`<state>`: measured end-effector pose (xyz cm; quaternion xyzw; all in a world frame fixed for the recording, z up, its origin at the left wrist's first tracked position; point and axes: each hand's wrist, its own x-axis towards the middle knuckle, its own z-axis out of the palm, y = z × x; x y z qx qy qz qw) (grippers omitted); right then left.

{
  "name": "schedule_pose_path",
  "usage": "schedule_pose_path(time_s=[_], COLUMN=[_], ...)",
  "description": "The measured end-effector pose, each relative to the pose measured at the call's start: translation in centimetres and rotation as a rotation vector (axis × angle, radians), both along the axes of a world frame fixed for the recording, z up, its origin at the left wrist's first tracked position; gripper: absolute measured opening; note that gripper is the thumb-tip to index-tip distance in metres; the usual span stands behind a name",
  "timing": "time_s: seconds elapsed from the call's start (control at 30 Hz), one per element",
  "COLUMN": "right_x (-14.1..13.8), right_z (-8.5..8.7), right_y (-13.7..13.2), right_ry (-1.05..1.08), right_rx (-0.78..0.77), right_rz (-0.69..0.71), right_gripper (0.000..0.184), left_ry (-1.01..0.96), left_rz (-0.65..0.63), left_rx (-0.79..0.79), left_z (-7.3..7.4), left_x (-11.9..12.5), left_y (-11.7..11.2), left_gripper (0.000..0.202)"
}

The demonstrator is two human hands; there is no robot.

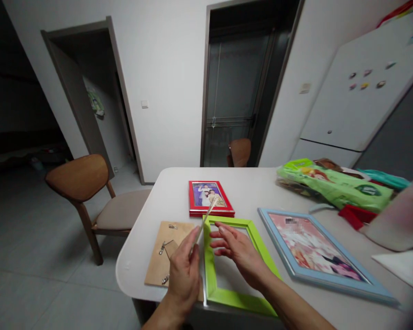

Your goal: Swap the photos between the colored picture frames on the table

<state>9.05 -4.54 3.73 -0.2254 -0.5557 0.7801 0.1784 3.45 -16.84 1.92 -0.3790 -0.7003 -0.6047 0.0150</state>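
Note:
My left hand (185, 270) grips a thin flat sheet (206, 216), upright and seen nearly edge-on, so its face does not show. Facing it, my right hand (232, 250) is open with fingers apart, over a lime-green picture frame (209, 270). The table shows through that frame's opening. Partly behind my left hand lies a brown backing board (157, 256) with metal clips and a wire stand. Beyond the sheet's top edge sits a red picture frame (192, 198) holding a photo of people.
A light-blue picture frame (282, 256) with a photo lies on the white table (248, 188) to the right. Behind it are a green plastic pack (344, 183), a red item (356, 216) and a pinkish object (399, 217). A wooden chair (79, 178) stands left.

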Motion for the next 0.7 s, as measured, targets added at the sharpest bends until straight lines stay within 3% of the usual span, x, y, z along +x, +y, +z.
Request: schedule_pose_path(time_s=[0.07, 0.13, 0.27, 0.37, 0.5, 0.57, 0.7], right_x=[0.4, 0.7, 1.8, 3.2, 4.5, 4.5, 3.7], right_z=[-1.0, -2.2, -3.0, -2.3, -1.6, -1.9, -3.3], right_y=[0.0, 0.3, 2.6, 5.0, 7.1, 7.5, 7.9], right_ry=[-0.046, -0.016, 0.041, -0.089, -0.264, -0.309, -0.376], right_rx=[-0.056, -0.114, -0.039, 0.106, 0.211, 0.217, 0.362], right_rz=[0.011, 0.007, -0.168, -0.172, -0.164, -0.145, -0.154], right_gripper=[0.036, 0.031, 0.03, 0.038, 0.047, 0.052, 0.053], left_ry=[-0.292, -0.534, -0.698, -0.6, -0.273, -0.115, 0.054], left_rz=[0.005, -0.078, -0.203, -0.221, -0.187, -0.197, -0.235], left_rx=[0.17, 0.293, 0.344, 0.223, -0.217, -0.383, -0.519], left_z=[0.5, 0.7, 0.1, -0.8, -1.9, -2.3, -2.6], left_x=[0.7, 1.6, 2.5, 2.0, 1.7, 2.0, 2.7], left_y=[0.8, 1.6, 2.5, 2.0, 0.8, 0.4, 0.3], left_gripper=[0.03, 0.032, 0.042, 0.046, 0.046, 0.049, 0.052])
